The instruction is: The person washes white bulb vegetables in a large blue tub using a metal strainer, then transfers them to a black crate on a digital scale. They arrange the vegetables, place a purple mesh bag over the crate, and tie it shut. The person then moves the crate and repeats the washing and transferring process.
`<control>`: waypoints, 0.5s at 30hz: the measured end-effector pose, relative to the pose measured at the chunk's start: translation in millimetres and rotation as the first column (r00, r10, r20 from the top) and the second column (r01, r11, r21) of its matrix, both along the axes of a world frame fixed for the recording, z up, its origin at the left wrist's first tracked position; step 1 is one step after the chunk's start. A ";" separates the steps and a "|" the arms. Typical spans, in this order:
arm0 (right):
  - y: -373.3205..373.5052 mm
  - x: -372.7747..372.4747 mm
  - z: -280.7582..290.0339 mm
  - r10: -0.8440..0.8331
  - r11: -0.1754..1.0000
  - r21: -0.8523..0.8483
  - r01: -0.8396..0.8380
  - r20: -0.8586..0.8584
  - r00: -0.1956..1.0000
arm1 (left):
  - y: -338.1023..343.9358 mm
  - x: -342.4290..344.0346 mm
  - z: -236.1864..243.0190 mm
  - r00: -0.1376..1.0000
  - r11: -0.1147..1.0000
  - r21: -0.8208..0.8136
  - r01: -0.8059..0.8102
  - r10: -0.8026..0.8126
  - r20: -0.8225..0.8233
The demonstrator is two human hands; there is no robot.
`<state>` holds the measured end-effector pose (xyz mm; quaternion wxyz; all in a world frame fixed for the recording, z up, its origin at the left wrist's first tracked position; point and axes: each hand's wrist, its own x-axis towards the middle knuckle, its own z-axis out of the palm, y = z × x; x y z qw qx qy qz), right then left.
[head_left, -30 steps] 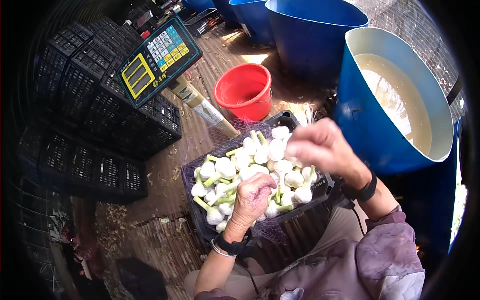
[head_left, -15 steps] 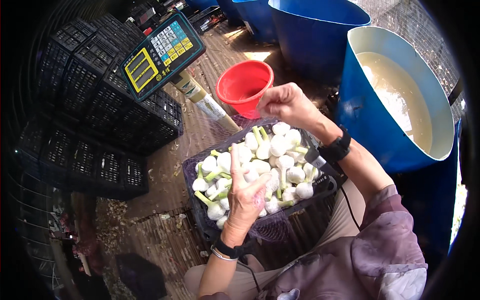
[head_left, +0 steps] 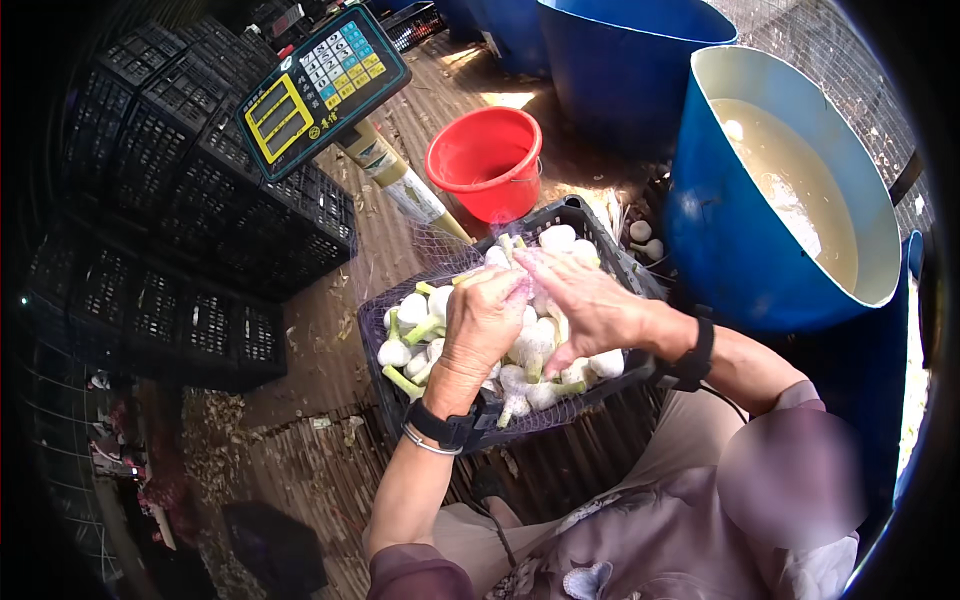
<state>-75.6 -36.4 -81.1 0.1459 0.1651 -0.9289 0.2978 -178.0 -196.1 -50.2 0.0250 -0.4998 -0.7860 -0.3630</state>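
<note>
Several white garlic bulbs [head_left: 520,379] with short green stems fill a black plastic crate [head_left: 603,234]. Purple mesh netting [head_left: 437,246] lies over the crate's far left rim and shows along its near edge. My left hand [head_left: 484,318] is over the middle of the bulbs, its fingers drawn together; what they hold, if anything, is hidden. Right beside it, my right hand [head_left: 592,306] reaches in from the right with its fingers stretched and thumb apart. Its fingertips meet the left hand's fingers, and I see nothing gripped in it.
A red bucket [head_left: 484,150] stands just beyond the crate, next to the post of a scale display [head_left: 325,90]. Black crates [head_left: 215,200] are stacked at left. At right is a blue tub [head_left: 700,200] of cloudy water, with loose bulbs [head_left: 648,243] on the floor near it.
My right hand has come down from in front of the red bucket to the bulbs, its curled fingers now stretched. My left hand's spread fingers have drawn together.
</note>
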 end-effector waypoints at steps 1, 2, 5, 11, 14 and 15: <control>-15.9 -13.0 -9.8 -0.012 0.997 -0.071 0.011 -0.022 1.000 | -1.8 -0.4 2.7 0.998 0.997 -0.053 -0.053 0.054 0.015; -25.7 -25.2 -20.7 -0.055 0.971 -0.238 0.035 -0.076 0.996 | -4.6 -1.3 4.4 0.993 0.988 -0.106 -0.108 0.112 0.029; -20.2 -59.8 -20.4 -0.010 0.976 -0.213 0.051 0.190 0.982 | -19.3 11.9 20.8 0.997 0.999 -0.016 -0.033 0.032 -0.077; -60.1 -74.8 11.3 -0.022 0.854 -0.464 0.236 0.421 0.907 | -141.5 55.0 33.9 0.967 0.843 -0.481 -0.242 0.251 -0.046; -25.5 -79.7 -30.7 0.061 0.727 -0.681 0.088 0.192 0.979 | -123.7 45.3 -9.5 0.985 0.855 -0.490 -0.172 0.136 -0.110; -22.6 -74.2 -30.5 0.061 0.749 -0.653 0.114 0.240 0.969 | -112.9 34.6 -40.0 0.973 0.910 -0.362 -0.200 0.142 -0.182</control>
